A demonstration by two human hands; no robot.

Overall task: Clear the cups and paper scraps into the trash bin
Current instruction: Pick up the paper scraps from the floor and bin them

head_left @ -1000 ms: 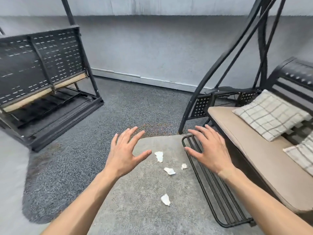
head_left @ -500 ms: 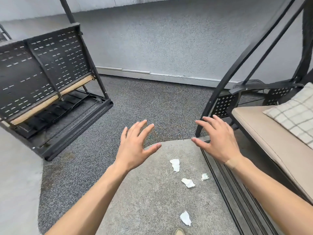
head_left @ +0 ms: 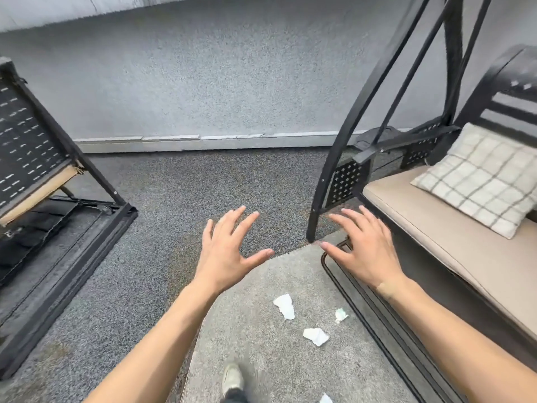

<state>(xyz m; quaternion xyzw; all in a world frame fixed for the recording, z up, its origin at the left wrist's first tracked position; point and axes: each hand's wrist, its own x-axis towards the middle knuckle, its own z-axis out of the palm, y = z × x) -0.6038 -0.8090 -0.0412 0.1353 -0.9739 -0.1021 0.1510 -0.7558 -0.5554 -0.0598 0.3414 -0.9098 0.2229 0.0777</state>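
Several white paper scraps lie on a light grey mat (head_left: 261,338): one long scrap (head_left: 284,306), a small one (head_left: 340,315) to its right, a third (head_left: 316,336) nearer me, and a fourth (head_left: 325,399) cut by the bottom edge. My left hand (head_left: 226,251) hovers with fingers spread, holding nothing, above and left of the scraps. My right hand (head_left: 364,248) is also spread and empty, over the mat's far right corner by the swing frame. No cup or trash bin shows in this view.
A swing bench with a tan cushion (head_left: 453,245) and a checked pillow (head_left: 479,178) stands at the right on a black metal frame (head_left: 328,175). A black folded metal frame (head_left: 43,181) stands at left. A shoe (head_left: 232,379) shows at the bottom. A grey wall is ahead.
The view has moved forward and tilted; the scraps now lie lower in view, closer to me. A shoe has come into view. Both hands stay spread and empty.
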